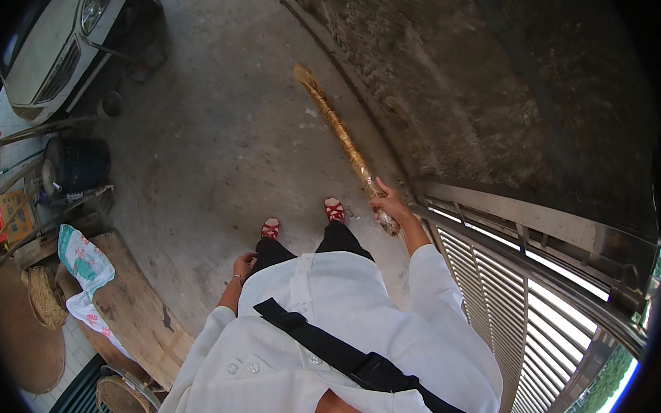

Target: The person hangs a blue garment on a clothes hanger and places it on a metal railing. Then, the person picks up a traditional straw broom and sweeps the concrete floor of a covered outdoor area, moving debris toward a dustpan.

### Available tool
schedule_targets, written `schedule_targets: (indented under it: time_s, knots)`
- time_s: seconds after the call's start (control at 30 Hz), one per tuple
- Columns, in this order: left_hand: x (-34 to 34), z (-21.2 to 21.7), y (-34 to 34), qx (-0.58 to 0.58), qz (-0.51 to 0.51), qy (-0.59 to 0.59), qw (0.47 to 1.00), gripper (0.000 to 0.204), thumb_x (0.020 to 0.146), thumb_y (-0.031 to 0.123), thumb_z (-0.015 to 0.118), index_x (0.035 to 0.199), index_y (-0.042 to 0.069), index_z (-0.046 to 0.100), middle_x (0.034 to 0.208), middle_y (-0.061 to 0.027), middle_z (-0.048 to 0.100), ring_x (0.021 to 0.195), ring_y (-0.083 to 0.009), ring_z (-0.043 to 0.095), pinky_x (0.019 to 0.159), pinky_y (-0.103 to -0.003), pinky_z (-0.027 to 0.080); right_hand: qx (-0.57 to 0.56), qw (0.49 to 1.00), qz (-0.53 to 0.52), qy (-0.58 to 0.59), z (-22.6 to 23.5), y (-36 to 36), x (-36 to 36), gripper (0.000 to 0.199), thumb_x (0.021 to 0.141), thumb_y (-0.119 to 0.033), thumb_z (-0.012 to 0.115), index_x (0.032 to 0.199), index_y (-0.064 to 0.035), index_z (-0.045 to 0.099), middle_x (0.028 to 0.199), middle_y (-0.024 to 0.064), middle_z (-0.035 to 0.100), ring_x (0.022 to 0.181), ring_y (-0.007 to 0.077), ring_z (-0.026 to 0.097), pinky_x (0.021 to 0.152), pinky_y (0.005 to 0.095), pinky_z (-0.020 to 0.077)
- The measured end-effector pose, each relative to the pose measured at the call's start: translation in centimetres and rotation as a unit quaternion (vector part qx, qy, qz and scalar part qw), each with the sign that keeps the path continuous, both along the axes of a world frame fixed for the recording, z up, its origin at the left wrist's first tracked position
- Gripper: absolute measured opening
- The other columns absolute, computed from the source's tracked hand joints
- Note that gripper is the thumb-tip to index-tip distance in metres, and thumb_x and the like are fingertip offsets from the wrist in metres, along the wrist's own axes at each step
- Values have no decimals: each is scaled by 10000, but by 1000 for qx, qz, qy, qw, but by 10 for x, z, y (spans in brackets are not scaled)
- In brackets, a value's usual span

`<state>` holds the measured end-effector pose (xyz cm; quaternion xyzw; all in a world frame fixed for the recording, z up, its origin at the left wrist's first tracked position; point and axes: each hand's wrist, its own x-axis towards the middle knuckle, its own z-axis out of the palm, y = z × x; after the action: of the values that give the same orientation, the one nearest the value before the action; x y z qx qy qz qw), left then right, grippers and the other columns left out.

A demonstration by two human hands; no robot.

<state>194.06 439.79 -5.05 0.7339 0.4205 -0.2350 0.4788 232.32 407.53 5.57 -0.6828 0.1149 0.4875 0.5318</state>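
My right hand [390, 204] is closed round the thick, shiny near end of a straw broom [339, 127]. Bound along its length, the slim tan broom slants away to the far left and ends in a frayed tip over the concrete floor. My left hand [244, 265] hangs beside my dark trousers, a band at its wrist. Its fingers are partly hidden against the leg; they look loosely apart, and nothing shows in them.
A slatted metal gate [491, 273] stands close on my right, by a dark wall [474, 87]. To the left are a wooden plank bench [138, 306] with a printed plastic bag [85, 257], a black bucket [78, 166] and baskets [45, 296]. A parked car [61, 52] is at far left.
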Motion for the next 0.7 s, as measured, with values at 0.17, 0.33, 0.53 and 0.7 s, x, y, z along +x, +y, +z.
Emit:
schedule_targets:
  time_s: [0.17, 0.33, 0.53, 0.7]
  knots:
    - [41, 30, -50, -44, 106, -48, 992, 235, 810, 99, 579, 1040, 63, 605, 927, -89, 643, 842, -154, 596, 776, -270, 466, -35, 996, 57, -59, -9, -21, 23, 828, 635, 6, 585, 1378, -87, 233, 703, 68, 567, 482, 140, 524, 432, 287, 436]
    - [38, 44, -86, -10, 103, -32, 994, 241, 793, 89, 596, 1033, 67, 608, 919, -69, 645, 825, -141, 596, 761, -256, 468, -93, 992, 38, -80, -96, 31, 22, 802, 663, 13, 576, 1377, -65, 220, 679, 52, 555, 468, 135, 509, 422, 287, 448]
    - [22, 56, -117, -33, 199, 19, 979, 254, 811, 104, 556, 1055, 44, 592, 874, -73, 640, 749, -130, 606, 709, -253, 488, 68, 993, 50, 81, -43, 102, 43, 841, 678, -2, 596, 1389, -60, 150, 654, 92, 562, 434, 165, 520, 401, 305, 430]
    - [29, 55, -132, -90, 259, -20, 961, 266, 822, 103, 539, 1074, 26, 571, 842, -78, 630, 723, -134, 607, 668, -248, 496, 123, 984, 69, 106, -36, 89, 60, 892, 689, 4, 591, 1395, -78, 52, 625, 93, 526, 415, 173, 511, 356, 312, 447]
